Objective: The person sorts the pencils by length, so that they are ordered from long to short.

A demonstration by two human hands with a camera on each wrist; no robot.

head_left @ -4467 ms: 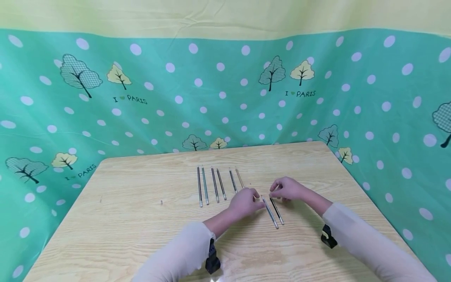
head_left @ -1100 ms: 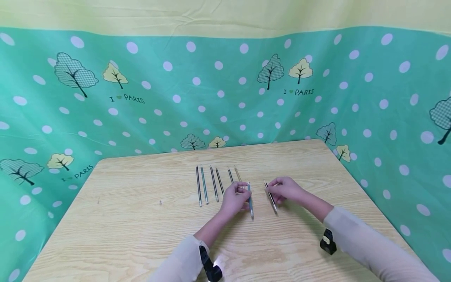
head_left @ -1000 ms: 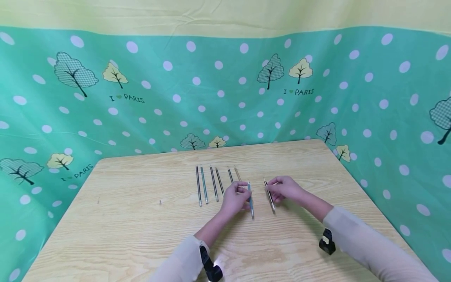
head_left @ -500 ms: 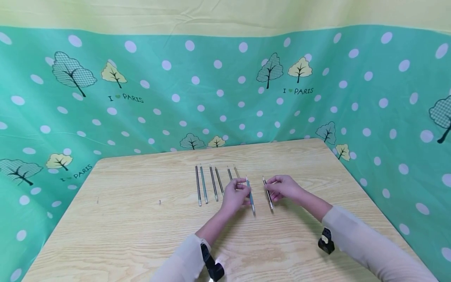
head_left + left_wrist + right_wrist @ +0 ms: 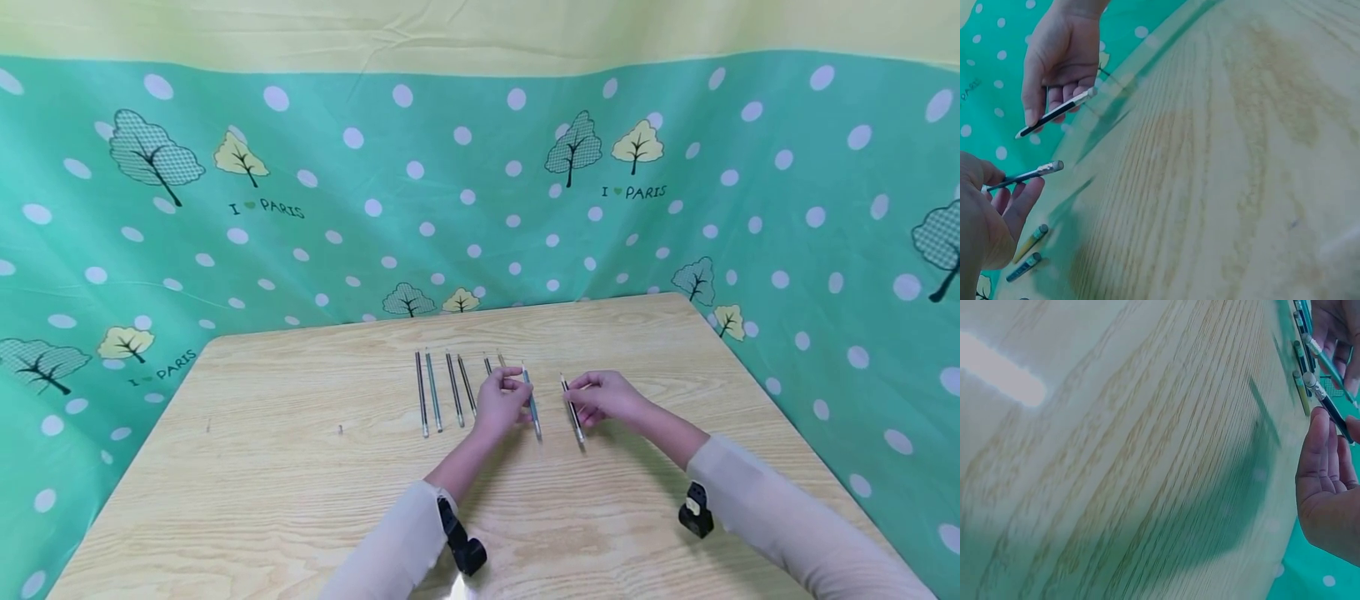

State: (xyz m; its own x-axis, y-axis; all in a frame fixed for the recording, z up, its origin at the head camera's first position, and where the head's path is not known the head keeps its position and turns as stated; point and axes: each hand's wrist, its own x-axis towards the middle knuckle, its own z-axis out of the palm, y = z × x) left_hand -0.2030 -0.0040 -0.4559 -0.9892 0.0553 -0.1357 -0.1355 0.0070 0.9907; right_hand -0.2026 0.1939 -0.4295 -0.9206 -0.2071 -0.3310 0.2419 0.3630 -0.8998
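My left hand [image 5: 504,404] pinches a blue pencil [image 5: 533,408] between thumb and fingers, its white-tipped eraser end towards me. A hand's width to the right, my right hand [image 5: 609,398] pinches a black pencil [image 5: 575,419] the same way. In the left wrist view, both the blue pencil [image 5: 1029,175] and the black pencil [image 5: 1057,114] are raised off the table, their shadows apart from them. The right wrist view has the black pencil [image 5: 1332,409] in the fingers. Left of my hands lie several pencils, including a teal pencil [image 5: 434,392]; the left hand partly covers a tan pencil [image 5: 501,358].
The pencils lie side by side in pairs on the wood-grain table [image 5: 285,483], roughly parallel. A tiny dark speck [image 5: 340,430] sits further left. Behind the table hangs a green dotted curtain [image 5: 360,183], which also runs along the right side.
Both hands have picked up the blue and black pencils from the table and brought them leftward and away from me. Lately the left hand has moved slightly farther back; the right has barely moved.
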